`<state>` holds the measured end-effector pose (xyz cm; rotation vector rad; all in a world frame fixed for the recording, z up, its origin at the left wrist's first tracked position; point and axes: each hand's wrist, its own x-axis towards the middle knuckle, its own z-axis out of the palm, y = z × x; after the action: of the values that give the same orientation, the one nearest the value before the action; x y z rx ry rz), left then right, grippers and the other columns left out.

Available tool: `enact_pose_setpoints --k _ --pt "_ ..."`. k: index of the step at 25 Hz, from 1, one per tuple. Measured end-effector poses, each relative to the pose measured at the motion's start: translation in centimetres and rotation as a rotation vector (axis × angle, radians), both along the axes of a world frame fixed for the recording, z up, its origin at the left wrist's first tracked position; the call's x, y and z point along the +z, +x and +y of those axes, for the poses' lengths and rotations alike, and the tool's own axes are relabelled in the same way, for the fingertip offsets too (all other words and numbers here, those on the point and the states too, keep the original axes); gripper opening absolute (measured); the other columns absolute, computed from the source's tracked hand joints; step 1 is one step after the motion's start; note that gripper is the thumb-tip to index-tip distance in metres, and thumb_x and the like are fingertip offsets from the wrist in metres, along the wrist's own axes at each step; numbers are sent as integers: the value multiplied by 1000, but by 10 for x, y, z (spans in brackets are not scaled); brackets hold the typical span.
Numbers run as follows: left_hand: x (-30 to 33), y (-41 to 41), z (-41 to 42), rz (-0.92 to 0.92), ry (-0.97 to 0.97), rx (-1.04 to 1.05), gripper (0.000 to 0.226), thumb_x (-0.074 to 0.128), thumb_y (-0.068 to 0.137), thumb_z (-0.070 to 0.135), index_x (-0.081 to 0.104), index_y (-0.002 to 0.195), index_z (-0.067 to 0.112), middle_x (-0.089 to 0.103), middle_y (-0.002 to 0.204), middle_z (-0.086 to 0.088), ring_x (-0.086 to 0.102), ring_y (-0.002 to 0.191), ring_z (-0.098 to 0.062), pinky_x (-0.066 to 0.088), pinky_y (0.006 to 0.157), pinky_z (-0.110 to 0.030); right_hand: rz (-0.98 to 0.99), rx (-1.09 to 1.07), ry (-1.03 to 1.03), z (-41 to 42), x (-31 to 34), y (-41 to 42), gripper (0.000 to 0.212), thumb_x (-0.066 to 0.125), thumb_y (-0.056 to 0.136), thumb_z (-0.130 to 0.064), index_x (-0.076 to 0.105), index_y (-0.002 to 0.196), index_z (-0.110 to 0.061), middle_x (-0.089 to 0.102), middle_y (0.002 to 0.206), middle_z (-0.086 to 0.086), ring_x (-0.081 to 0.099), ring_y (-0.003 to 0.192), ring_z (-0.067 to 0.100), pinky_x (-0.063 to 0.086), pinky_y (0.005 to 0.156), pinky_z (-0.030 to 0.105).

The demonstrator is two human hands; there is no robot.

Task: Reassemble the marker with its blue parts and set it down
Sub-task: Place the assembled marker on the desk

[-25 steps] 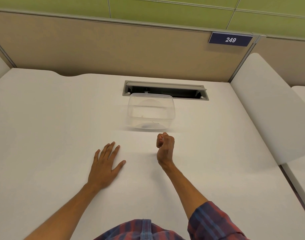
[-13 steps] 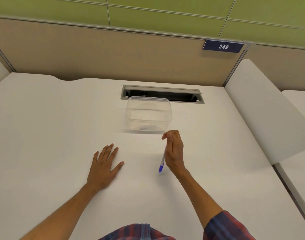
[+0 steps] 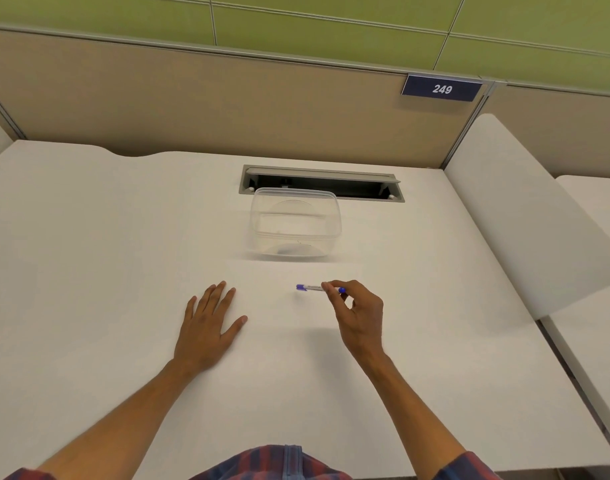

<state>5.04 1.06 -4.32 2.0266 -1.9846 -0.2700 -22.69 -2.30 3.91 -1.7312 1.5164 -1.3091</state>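
Note:
A marker point(image 3: 313, 288) with a white barrel and blue ends lies level, pointing left to right, just above the white desk point(image 3: 89, 271). My right hand point(image 3: 357, 315) pinches it near its right end between thumb and fingertips. The blue tip at the right pokes out past my fingers. My left hand point(image 3: 206, 327) rests flat on the desk, palm down, fingers spread, to the left of the marker and apart from it.
A clear plastic container point(image 3: 295, 225) stands beyond the marker, in front of a grey cable slot point(image 3: 365, 187) in the desk. A beige partition with a "249" sign point(image 3: 442, 89) closes the back. A white side panel point(image 3: 525, 216) rises at the right.
My right hand went from a closed fist near the container to holding the marker out. The marker turned from hanging downward to lying level, pointing left. My left hand stayed flat.

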Motion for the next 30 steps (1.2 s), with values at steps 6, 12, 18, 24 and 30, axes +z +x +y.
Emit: enact_pose_setpoints --k 6,12,18,24,30 --pt "0 1 1 3 2 -3 86 5 85 75 34 148 22 27 159 -1 20 147 -18 12 119 -46 -63 -99 174 19 -16 9 2 75 86 -26 76 86 -26 67 69 -18 57 58 1 36 57 12" --pt "1 0 1 4 3 -1 89 2 84 76 33 148 22 27 159 -1 20 147 -17 12 119 -45 163 -155 474 39 -32 27 13 67 83 -40 70 91 -31 63 69 -21 62 66 -2 41 59 16" --pt "1 1 1 14 1 -1 88 5 85 75 34 148 22 27 159 -1 21 146 -18 12 119 -46 498 -115 586 38 -40 41 17 59 79 -42 65 83 -27 70 78 -11 63 74 16 45 66 28" --pt "1 1 1 8 4 -5 87 5 85 75 33 148 22 27 159 -2 21 146 -18 12 119 -46 533 -110 574 38 -49 51 28 60 73 -49 59 73 -20 57 61 -9 53 59 17 39 56 29" --pt "3 -1 0 -3 1 -1 86 6 86 74 36 147 21 30 158 -3 25 145 -20 15 118 -47 526 -77 552 17 -48 64 27 60 77 -50 57 82 -23 67 71 -6 56 62 20 35 56 28"
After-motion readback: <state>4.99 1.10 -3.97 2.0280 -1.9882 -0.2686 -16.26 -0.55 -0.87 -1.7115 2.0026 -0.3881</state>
